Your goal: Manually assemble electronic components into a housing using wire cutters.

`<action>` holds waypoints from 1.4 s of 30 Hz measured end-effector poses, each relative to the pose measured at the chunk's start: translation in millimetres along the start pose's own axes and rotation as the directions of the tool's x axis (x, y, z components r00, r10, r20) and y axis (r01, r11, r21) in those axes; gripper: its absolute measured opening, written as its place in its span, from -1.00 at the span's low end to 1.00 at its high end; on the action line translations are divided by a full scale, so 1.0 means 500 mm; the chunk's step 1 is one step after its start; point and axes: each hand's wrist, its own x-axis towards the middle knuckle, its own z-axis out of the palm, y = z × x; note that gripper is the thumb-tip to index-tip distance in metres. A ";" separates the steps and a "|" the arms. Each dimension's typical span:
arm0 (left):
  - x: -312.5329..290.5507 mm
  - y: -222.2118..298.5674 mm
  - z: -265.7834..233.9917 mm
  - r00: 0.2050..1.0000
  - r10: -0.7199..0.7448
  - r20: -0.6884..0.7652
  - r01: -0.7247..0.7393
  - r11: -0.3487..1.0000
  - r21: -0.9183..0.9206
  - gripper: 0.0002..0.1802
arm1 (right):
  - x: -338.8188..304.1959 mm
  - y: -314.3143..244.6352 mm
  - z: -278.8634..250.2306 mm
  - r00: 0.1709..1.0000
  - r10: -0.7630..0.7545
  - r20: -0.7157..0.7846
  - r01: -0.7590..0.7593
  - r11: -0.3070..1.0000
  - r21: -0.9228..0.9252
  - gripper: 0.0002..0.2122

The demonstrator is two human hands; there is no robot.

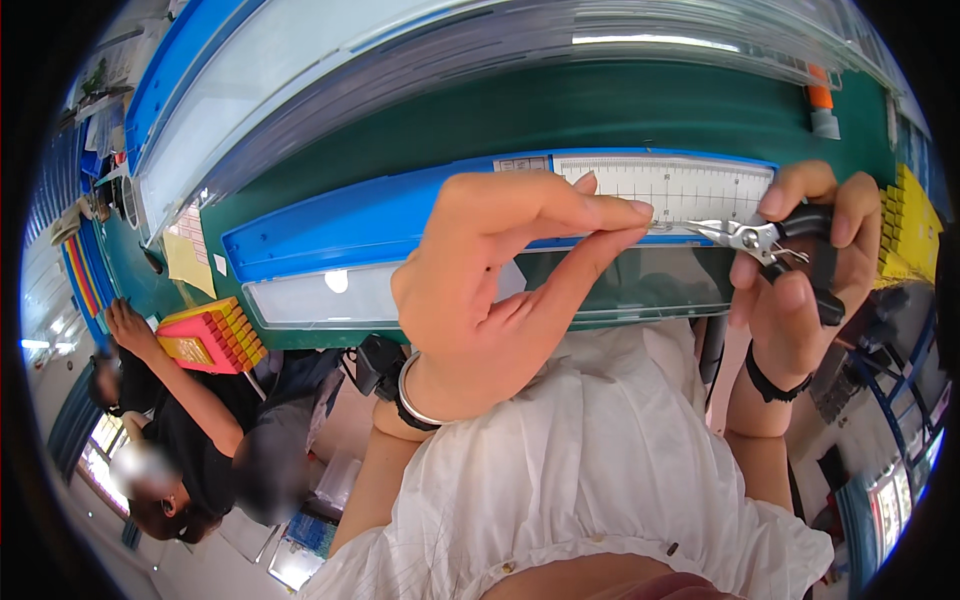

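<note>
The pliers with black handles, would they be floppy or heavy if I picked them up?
The pliers are probably stiff and a bit heavy for their size, since their nose looks metal. The wire spring may push the handles apart if squeezing stops.

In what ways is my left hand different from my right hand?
The left hand pinches thumb and finger together on a tiny item, too small to identify, while the right hand holds black-handled pliers. The left hand has a silver bangle at its wrist; the right hand shows only a black band there. Both hands are bare.
</note>
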 end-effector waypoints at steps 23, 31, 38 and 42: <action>-0.038 0.006 -0.032 0.916 0.038 0.398 -0.318 0.674 0.667 -0.24 | 0.014 0.030 -0.068 0.955 -0.114 0.273 0.185 0.950 -0.251 -0.52; -0.032 0.013 -0.023 0.857 -0.181 0.482 -0.291 0.601 0.744 -0.19 | 0.026 0.026 -0.070 0.936 -0.177 0.304 0.290 0.878 -0.382 -0.78; -0.033 0.016 -0.013 0.850 -0.221 0.479 -0.281 0.579 0.765 -0.23 | 0.027 0.029 -0.081 0.927 -0.215 0.309 0.326 0.867 -0.376 -0.81; -0.031 0.018 -0.011 0.851 -0.229 0.473 -0.271 0.580 0.768 -0.26 | 0.028 0.029 -0.085 0.927 -0.211 0.310 0.322 0.870 -0.372 -0.82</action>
